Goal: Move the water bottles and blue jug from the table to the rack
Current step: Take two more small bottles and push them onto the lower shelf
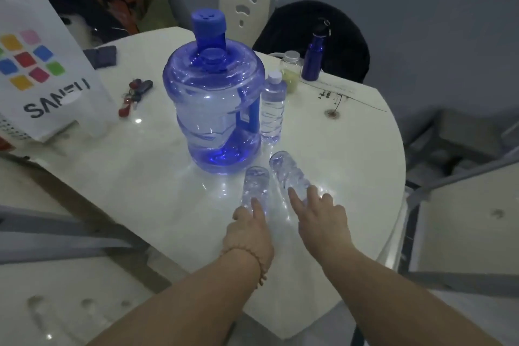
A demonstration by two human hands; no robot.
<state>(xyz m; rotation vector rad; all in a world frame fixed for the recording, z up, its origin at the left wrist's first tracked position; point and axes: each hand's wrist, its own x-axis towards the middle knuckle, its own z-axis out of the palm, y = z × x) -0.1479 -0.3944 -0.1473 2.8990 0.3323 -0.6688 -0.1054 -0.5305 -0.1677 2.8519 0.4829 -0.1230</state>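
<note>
A large translucent blue jug (216, 109) with a blue cap stands upright in the middle of the white table (157, 177). Just right of it stands a small clear water bottle (272, 109) with a white cap. Two more clear bottles lie on their sides in front of the jug. My left hand (248, 229) rests on the near end of the left lying bottle (254, 184), fingers wrapped around it. My right hand (323, 215) lies over the near end of the right lying bottle (288, 170), fingers spread across it.
A white paper bag (47, 70) with coloured squares stands at the table's left. Keys (134, 95), a dark pouch (99, 56), a small jar (290, 70), a blue metal flask (314, 55) and a paper sheet (345, 95) sit further back. A white chair (244, 5) stands behind the table.
</note>
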